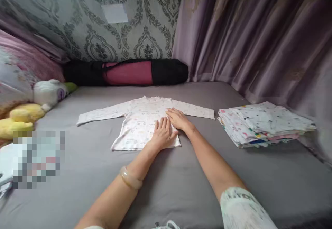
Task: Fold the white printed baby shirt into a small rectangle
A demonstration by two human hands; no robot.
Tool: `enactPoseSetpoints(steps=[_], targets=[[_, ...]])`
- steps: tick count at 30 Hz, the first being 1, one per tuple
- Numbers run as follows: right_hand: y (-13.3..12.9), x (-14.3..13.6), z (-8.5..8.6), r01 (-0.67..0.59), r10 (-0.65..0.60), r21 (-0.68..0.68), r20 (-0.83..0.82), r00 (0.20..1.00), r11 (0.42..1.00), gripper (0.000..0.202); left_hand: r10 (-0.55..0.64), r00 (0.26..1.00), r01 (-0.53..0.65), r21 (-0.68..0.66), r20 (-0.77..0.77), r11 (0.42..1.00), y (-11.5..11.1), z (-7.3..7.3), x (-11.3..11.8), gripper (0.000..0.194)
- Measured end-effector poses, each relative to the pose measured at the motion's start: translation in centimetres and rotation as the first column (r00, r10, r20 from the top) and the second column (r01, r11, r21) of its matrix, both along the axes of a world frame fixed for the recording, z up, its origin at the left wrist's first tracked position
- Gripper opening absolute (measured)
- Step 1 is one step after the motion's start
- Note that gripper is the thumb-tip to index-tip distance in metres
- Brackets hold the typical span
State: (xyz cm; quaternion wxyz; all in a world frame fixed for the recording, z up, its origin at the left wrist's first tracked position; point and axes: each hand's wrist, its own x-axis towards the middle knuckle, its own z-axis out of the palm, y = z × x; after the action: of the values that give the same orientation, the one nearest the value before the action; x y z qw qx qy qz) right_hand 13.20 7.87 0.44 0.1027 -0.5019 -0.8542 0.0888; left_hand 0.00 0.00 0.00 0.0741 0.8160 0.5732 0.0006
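Note:
A small white long-sleeved shirt (137, 125) with a faint print lies spread flat on the grey bed sheet (83, 173), its neckline away from me and both sleeves stretched out sideways. My left hand (164, 134) rests flat on the lower right part of the shirt's body, fingers extended; a pale bangle circles that wrist. Just beyond it, my right hand (177, 119) lies palm down near the shirt's right side, below the right sleeve. Neither hand grips the cloth. The fabric under both palms is hidden.
A stack of folded printed cloths (267, 123) sits at the right. Along the wall lies a long black and red bag (127, 72). Plush toys (23, 116) and a pixelated patch (38, 159) are at the left. Purple curtains (233, 31) hang at the right.

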Motion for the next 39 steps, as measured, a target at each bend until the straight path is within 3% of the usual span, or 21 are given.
enactPoseSetpoints(steps=[5, 7, 9, 11, 15, 17, 23, 27, 32, 35, 39], targets=[[0.8, 1.0, -0.5, -0.037, 0.029, -0.048, -0.160, 0.987, 0.998, 0.043, -0.032, 0.999, 0.032, 0.043, -0.006, 0.999, -0.3, -0.1, 0.2, 0.073], [1.4, 2.0, -0.1, 0.034, -0.042, -0.032, -0.257, 0.966, 0.999, 0.045, -0.035, 0.999, 0.036, 0.037, -0.006, 0.999, -0.4, 0.0, 0.1, 0.070], [1.7, 3.6, 0.7, 0.188, -0.175, 0.015, -0.299, 0.938, 0.982, 0.046, -0.034, 0.999, 0.034, 0.029, -0.002, 0.999, -0.5, 0.2, 0.1, 0.068], [1.8, 5.7, 1.4, 0.381, -0.349, 0.075, -0.272, 0.897, 0.922, 0.047, -0.037, 0.999, 0.037, 0.029, 0.005, 0.999, -0.5, 0.4, 0.0, 0.067], [1.1, 9.1, 1.9, 0.671, -0.664, 0.110, -0.097, 0.741, 0.733, 0.043, -0.062, 0.998, 0.061, 0.035, 0.006, 0.998, -0.4, 0.7, 0.0, 0.067], [0.7, 9.8, 1.6, 0.724, -0.728, 0.100, -0.006, 0.686, 0.682, 0.042, -0.075, 0.997, 0.076, 0.035, -0.013, 0.997, -0.3, 1.2, 0.0, 0.067], [0.6, 9.6, 0.4, 0.795, -0.795, 0.062, 0.121, 0.594, 0.604, 0.042, -0.133, 0.990, 0.133, 0.004, -0.039, 0.991, 0.4, 3.2, -0.2, 0.067], [0.6, 9.5, 0.8, 0.836, -0.834, 0.044, 0.116, 0.539, 0.547, 0.041, -0.106, 0.994, 0.108, -0.056, 0.030, 0.993, 2.2, 4.3, -1.0, 0.051], [0.4, 9.4, 1.5, 0.846, -0.846, 0.068, 0.110, 0.521, 0.530, 0.037, -0.058, 0.985, 0.071, -0.078, 0.164, 0.994, 6.0, 4.4, -2.2, 0.032], [0.5, 9.3, 1.8, 0.852, -0.858, 0.110, 0.113, 0.502, 0.513, 0.035, -0.058, 0.972, 0.057, 0.010, 0.228, 0.998, 8.6, 3.7, -2.4, 0.031], [0.5, 9.4, 2.3, 0.846, -0.853, 0.117, 0.135, 0.505, 0.519, 0.031, -0.168, 0.952, 0.134, 0.146, 0.255, 0.980, 11.7, 2.5, -2.1, 0.033]])
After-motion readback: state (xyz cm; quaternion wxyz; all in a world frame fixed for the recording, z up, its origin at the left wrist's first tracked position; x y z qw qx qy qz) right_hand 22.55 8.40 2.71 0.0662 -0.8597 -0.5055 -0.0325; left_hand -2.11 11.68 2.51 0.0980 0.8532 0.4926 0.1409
